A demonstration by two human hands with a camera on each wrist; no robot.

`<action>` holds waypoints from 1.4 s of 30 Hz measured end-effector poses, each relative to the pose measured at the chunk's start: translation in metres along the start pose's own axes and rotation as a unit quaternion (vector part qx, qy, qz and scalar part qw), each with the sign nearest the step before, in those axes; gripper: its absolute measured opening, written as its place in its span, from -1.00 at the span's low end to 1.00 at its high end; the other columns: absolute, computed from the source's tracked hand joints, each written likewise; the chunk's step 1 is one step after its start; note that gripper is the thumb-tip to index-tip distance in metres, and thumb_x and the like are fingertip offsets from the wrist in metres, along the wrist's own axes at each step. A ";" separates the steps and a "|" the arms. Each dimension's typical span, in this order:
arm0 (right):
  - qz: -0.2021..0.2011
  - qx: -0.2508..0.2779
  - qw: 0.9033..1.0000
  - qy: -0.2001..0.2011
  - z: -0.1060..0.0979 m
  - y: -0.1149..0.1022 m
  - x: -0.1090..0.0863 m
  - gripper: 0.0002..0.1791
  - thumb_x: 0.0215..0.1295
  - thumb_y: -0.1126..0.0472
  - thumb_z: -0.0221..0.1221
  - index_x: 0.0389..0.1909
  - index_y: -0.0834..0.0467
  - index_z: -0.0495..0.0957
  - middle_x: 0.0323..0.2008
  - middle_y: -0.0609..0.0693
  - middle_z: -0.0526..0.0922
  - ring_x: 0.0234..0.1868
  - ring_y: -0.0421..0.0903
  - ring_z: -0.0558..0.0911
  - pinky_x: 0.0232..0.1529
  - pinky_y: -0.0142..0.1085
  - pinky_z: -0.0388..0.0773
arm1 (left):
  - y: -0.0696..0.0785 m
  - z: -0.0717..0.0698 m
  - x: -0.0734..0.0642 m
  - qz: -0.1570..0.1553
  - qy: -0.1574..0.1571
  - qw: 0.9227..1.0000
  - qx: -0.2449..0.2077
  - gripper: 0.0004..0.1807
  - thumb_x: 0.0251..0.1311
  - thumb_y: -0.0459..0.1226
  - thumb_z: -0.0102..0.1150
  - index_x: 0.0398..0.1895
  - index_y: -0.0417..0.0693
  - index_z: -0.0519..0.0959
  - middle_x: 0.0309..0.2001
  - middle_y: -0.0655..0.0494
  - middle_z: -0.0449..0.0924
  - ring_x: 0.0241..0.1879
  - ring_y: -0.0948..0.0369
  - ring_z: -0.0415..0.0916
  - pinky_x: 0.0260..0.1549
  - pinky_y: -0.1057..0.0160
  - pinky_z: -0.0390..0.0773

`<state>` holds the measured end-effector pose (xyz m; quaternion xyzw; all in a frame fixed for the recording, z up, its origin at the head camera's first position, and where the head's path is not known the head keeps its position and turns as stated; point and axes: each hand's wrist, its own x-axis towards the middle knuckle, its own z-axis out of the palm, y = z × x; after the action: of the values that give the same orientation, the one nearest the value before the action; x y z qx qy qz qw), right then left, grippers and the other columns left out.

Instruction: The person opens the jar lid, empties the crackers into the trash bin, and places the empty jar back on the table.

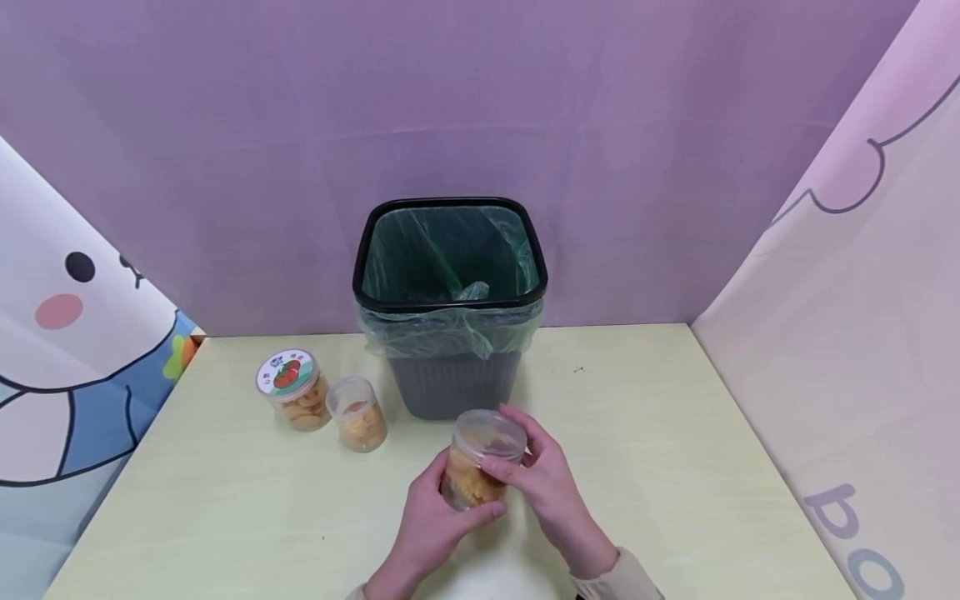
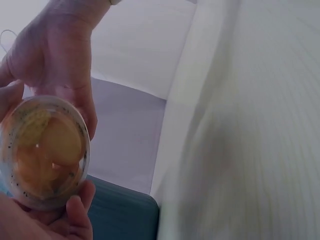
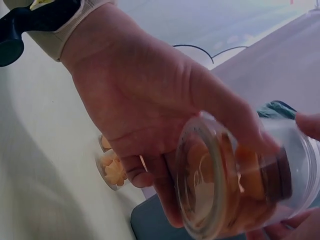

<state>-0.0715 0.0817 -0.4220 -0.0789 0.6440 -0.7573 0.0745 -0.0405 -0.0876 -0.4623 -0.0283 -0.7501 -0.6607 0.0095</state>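
A clear plastic jar (image 1: 487,467) with orange-yellow snack pieces inside is held tilted over the table, in front of the bin. My left hand (image 1: 431,517) grips its lower part, thumb across the near side. Around the upper rim curl the thumb and fingers of my right hand (image 1: 551,479). Whether a clear lid covers the rim I cannot tell. In the left wrist view the jar's round base (image 2: 47,152) faces the camera, with my right hand (image 2: 60,55) behind it. The right wrist view shows my left hand (image 3: 145,90) wrapped near the base.
A dark bin (image 1: 453,379) with a black rim and green liner (image 1: 420,329) stands at the table's back. Left of it are a smaller clear jar (image 1: 360,425) of snack pieces and a jar with a tomato-printed lid (image 1: 288,375). Printed curtains enclose the table (image 1: 645,467).
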 end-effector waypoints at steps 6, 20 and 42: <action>-0.013 0.039 0.997 -0.066 -0.009 0.004 0.003 -0.21 0.19 0.20 0.36 0.39 0.34 0.27 0.19 0.26 0.49 0.12 0.06 0.50 0.16 -0.19 0.41 | 0.000 -0.004 0.000 -0.018 -0.044 0.998 -0.035 -0.31 -0.15 -0.26 0.61 0.15 -0.01 0.55 0.00 0.10 0.62 0.00 0.10 0.53 0.07 0.16 0.42; -0.056 0.104 0.980 -0.159 -0.014 0.010 0.005 -0.27 0.28 0.15 0.25 0.42 0.28 0.25 0.27 0.17 0.46 0.26 0.07 0.43 0.31 -0.10 0.24 | -0.003 -0.014 0.001 -0.008 -0.126 0.988 -0.085 -0.33 -0.02 -0.26 0.54 0.22 -0.09 0.50 0.06 0.06 0.60 0.08 0.09 0.49 0.15 0.23 0.37; -0.076 0.093 0.983 -0.140 -0.030 0.010 0.006 -0.28 0.26 0.24 0.20 0.43 0.26 0.24 0.32 0.13 0.40 0.27 0.05 0.40 0.26 -0.12 0.34 | -0.005 -0.019 0.000 -0.002 -0.132 0.988 -0.075 -0.33 -0.04 -0.26 0.56 0.21 -0.04 0.52 0.05 0.13 0.65 0.11 0.10 0.51 0.19 0.20 0.31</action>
<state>-0.0840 0.1073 -0.4365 -0.2260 0.5458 -0.7989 0.1135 -0.0413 -0.1068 -0.4653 -0.1147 -0.6932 -0.7054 -0.0928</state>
